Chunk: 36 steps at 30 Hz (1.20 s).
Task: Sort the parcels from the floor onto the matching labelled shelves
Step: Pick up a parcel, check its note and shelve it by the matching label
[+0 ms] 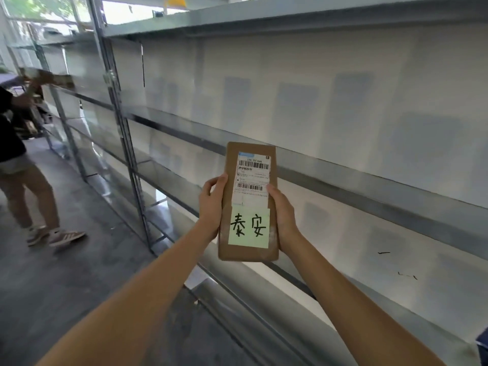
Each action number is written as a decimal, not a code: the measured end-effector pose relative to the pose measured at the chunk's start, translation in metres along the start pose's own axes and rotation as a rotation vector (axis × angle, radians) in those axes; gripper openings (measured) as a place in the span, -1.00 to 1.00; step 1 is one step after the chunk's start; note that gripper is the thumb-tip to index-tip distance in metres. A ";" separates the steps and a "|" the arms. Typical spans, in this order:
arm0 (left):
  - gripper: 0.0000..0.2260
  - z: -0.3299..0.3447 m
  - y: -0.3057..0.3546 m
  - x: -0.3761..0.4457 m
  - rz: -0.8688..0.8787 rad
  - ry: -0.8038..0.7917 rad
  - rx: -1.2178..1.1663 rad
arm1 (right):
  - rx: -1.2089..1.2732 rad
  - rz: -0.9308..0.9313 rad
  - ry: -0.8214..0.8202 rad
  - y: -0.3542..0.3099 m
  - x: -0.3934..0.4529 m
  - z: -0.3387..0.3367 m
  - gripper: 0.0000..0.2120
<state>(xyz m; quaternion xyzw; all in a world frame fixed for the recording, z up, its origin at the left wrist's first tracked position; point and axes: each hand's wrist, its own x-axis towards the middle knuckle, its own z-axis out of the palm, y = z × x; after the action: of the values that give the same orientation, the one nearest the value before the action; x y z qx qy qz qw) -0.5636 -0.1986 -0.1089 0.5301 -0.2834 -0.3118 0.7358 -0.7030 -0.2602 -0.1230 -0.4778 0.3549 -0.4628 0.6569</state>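
I hold a flat brown cardboard parcel (272, 233) upright at arm's length in front of the metal shelves (343, 175). It bears a white shipping label with barcodes and a pale green note with two handwritten characters. My left hand (211, 204) grips its left edge and my right hand (284, 217) grips its right edge. The shelf boards behind the parcel look bare; no shelf labels are readable.
Grey steel uprights (124, 133) divide the shelving, which runs from the far left to the near right. Another person (18, 165) stands at the left on the grey floor (66, 273), holding a parcel up at a shelf. A dark blue thing (482, 344) shows at the right edge.
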 end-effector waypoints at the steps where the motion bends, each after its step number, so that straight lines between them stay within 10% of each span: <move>1: -0.64 -0.010 0.000 0.009 0.002 0.011 0.005 | -0.007 0.005 -0.002 0.005 0.005 0.012 -0.37; 22: -0.68 -0.200 0.046 0.188 -0.075 -0.170 0.169 | -0.039 0.061 -0.115 0.064 0.115 0.223 -0.48; 36: -0.48 -0.237 0.057 0.309 -0.007 0.106 0.262 | -0.010 0.024 -0.264 0.072 0.238 0.324 -0.48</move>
<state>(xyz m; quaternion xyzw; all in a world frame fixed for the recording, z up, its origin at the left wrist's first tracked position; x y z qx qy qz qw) -0.1780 -0.2768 -0.0936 0.6383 -0.2805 -0.2462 0.6732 -0.3131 -0.3808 -0.1035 -0.5334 0.2735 -0.3864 0.7010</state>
